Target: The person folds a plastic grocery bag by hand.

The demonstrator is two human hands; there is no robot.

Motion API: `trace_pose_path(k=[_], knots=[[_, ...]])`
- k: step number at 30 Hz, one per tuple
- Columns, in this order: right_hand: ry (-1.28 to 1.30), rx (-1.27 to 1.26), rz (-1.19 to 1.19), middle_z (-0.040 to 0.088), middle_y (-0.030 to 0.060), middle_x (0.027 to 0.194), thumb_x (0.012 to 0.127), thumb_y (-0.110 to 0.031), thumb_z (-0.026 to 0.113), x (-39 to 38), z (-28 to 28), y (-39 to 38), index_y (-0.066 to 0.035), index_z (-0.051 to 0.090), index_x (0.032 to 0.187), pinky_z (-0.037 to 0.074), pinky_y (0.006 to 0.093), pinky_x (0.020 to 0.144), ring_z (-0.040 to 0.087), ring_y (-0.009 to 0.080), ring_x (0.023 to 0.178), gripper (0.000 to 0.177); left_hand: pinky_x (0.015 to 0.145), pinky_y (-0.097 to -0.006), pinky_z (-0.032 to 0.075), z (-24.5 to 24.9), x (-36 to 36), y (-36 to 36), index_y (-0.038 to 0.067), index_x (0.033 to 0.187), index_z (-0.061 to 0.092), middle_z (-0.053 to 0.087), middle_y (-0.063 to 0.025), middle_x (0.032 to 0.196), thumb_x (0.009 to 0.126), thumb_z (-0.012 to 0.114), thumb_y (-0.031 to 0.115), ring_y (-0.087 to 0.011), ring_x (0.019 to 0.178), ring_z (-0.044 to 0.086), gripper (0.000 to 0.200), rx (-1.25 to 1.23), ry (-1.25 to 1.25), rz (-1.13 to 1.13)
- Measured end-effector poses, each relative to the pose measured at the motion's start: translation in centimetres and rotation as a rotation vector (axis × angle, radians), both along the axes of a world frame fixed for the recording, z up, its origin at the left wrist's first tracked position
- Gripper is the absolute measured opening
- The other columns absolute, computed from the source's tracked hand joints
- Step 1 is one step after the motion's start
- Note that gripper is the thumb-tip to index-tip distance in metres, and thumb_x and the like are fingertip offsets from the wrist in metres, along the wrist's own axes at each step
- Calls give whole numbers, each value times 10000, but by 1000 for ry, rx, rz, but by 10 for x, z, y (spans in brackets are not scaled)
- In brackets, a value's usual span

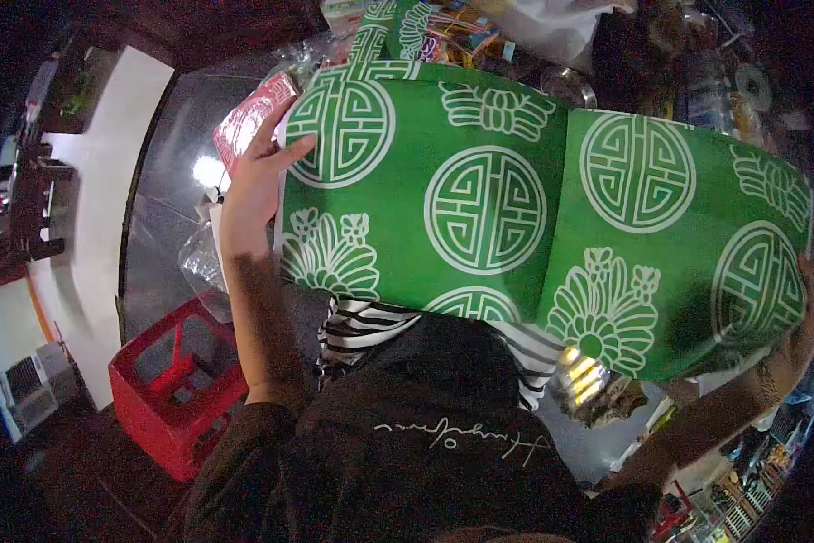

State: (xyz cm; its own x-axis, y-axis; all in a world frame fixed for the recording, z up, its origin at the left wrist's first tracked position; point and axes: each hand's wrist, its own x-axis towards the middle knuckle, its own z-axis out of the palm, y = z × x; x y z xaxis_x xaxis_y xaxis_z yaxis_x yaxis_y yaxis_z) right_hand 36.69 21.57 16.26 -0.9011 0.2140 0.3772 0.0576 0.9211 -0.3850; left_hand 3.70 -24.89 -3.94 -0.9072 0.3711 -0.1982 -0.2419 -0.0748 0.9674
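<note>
A large green sheet (407, 181) with white round emblems and flower shapes spans the view in front of my chest. A straight crease or seam divides it into two panels. My left hand (267, 176) grips its left edge, the thumb and a finger showing at the front. At the far right edge my right hand (807, 303) holds the sheet, its fingers mostly hidden. More of the same green pattern (371, 41) shows behind the top edge. Just beyond my left hand is a pink patterned packet (251, 118).
A red plastic stool (176, 389) stands on the floor at lower left. Clear plastic wrap (206, 258) lies beside my left forearm. Colourful packets (466, 41) and a white bag (552, 27) are at the top. Black-and-white striped cloth (362, 330) is under the sheet.
</note>
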Motion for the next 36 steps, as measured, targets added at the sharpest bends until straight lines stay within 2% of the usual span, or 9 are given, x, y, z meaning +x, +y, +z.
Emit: trace_pose_path(k=[8,13,17,24,25,26,27,33,36], knots=[[-107,-66,366,380,207,1418,928,-370,515,-95,106,-35,-45,586,1207,406,497,1031,424,339,1282,433,822,-280,504,8,12,-4,-27,1234,558,669,-85,1066,906,608,96,-147,924,644,354,-9,-48,-66],[-360,-399,489,504,153,1308,937,-406,499,-147,59,-146,-77,528,1289,397,407,1006,498,263,1204,482,815,-275,498,-1,21,3,-17,1163,606,674,-85,1070,914,603,93,-140,932,641,273,145,-105,-35],[-454,-569,315,602,110,1219,944,-434,487,-175,12,-137,-103,482,1354,390,335,987,558,202,1141,528,966,-287,420,-49,13,-21,-24,1288,525,581,-146,1259,937,534,53,-176,1137,558,360,-428,610,-34],[-594,-869,11,594,54,1206,953,-364,541,-166,-138,-57,-81,506,1309,432,277,894,555,125,1083,457,1052,-308,348,28,36,-3,-95,1309,462,530,-169,1327,972,436,79,-219,1220,505,381,160,-207,153],[-586,-876,3,594,54,1206,953,-364,541,-166,-147,-59,-81,506,1309,432,277,894,555,125,1083,457,1064,-311,338,29,37,1,-106,1312,453,523,-173,1337,977,422,83,-225,1232,498,386,134,-169,149],[-528,-896,7,594,46,1190,954,-353,543,-168,-155,-66,-80,496,1319,431,264,876,556,118,1060,458,962,-268,418,-17,19,-16,-52,1311,484,591,-116,1232,1003,432,196,-161,1081,577,399,-325,618,90],[-470,-919,10,593,38,1173,956,-342,545,-170,-161,-72,-80,486,1329,431,251,858,558,110,1037,460,962,-268,418,-7,21,-11,-52,1311,484,591,-116,1232,1003,432,196,-161,1081,577,399,-330,623,74],[-229,-1195,124,579,13,1114,961,-296,548,-223,-176,-81,-97,493,1318,426,227,846,536,76,991,412,971,-295,408,28,29,11,-52,1284,516,606,-118,1219,965,483,117,-179,1112,563,362,-18,-167,76],[-193,-1125,240,572,-5,1063,956,-279,562,-242,-196,-63,-91,540,1218,416,218,854,515,65,988,323,827,-257,484,6,12,1,-17,1264,540,647,-70,1117,925,577,142,-132,962,624,376,19,-70,6]])
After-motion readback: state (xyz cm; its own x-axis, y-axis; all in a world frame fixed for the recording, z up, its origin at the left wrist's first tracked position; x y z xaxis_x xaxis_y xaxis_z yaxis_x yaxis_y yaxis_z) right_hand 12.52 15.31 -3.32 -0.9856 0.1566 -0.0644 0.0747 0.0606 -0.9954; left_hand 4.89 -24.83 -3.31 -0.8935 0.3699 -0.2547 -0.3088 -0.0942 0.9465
